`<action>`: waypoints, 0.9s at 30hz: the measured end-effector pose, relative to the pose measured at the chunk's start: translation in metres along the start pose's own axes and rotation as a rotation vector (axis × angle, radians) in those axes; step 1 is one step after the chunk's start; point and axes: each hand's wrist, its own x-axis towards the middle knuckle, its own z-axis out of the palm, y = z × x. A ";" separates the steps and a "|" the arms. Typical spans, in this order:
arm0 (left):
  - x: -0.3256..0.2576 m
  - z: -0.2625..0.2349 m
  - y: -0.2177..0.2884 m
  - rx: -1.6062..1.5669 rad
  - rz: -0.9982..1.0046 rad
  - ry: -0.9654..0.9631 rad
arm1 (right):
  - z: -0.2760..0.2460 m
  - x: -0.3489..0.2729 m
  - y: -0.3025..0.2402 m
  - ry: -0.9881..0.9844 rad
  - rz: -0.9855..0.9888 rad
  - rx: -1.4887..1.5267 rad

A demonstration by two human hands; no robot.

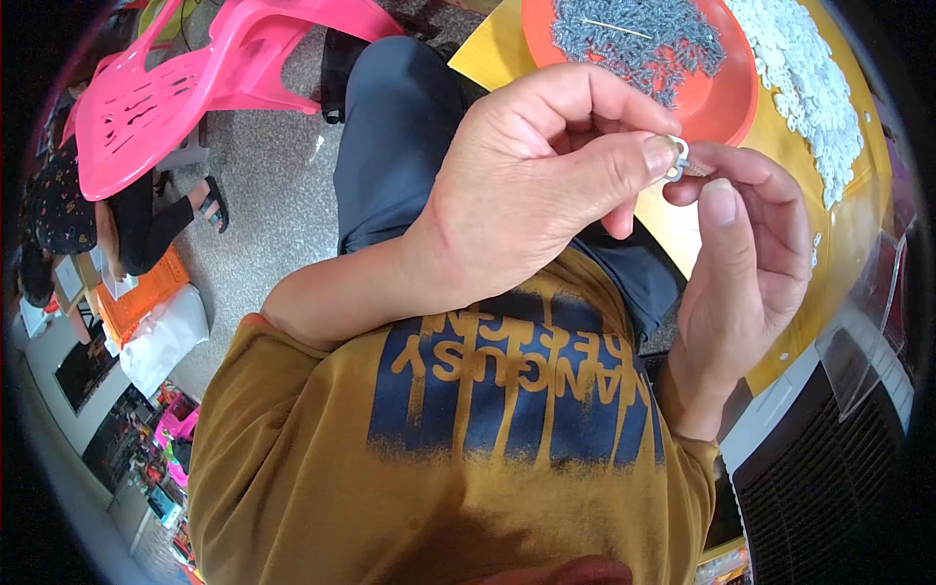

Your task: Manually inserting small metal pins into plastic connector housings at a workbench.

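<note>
My left hand [546, 185] pinches a small white plastic piece [677, 156] with a hole between thumb and forefinger. A tiny grey screw-like part [695, 169] sits against the piece on its right side. My right hand [746, 258] meets it there, its forefinger and thumb curled around the grey part; how firmly they grip it is hard to see. Just beyond my hands stands an orange-red bowl [733, 102] with a heap of grey screw-like parts [629, 39] and a thin pale stick lying on top. To its right spreads a pile of flat white plastic pieces [804, 83].
Bowl and pile rest on a yellow table [487, 54]. A pink plastic chair [146, 102] is at the upper left, and another person [127, 210] is beyond it. An orange crate [146, 288] and a white bag [166, 336] lie on the speckled floor. A black slatted panel [829, 468] is at lower right.
</note>
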 end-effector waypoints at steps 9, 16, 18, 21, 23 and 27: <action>-0.002 0.006 -0.002 0.011 -0.016 0.043 | -0.006 -0.003 0.004 -0.067 0.056 -0.083; -0.004 0.001 -0.012 0.147 0.090 0.018 | -0.012 -0.003 0.014 -0.162 0.131 0.061; -0.006 0.004 -0.015 0.202 0.114 0.031 | -0.019 -0.003 0.016 -0.215 0.211 0.219; -0.004 0.008 -0.019 0.220 0.060 0.032 | -0.025 -0.006 0.024 -0.191 0.253 0.383; -0.002 0.008 -0.023 0.188 0.022 0.013 | -0.031 -0.008 0.030 -0.198 0.266 0.404; 0.002 0.017 -0.031 0.125 -0.078 0.063 | -0.054 -0.007 0.022 -0.173 0.086 0.019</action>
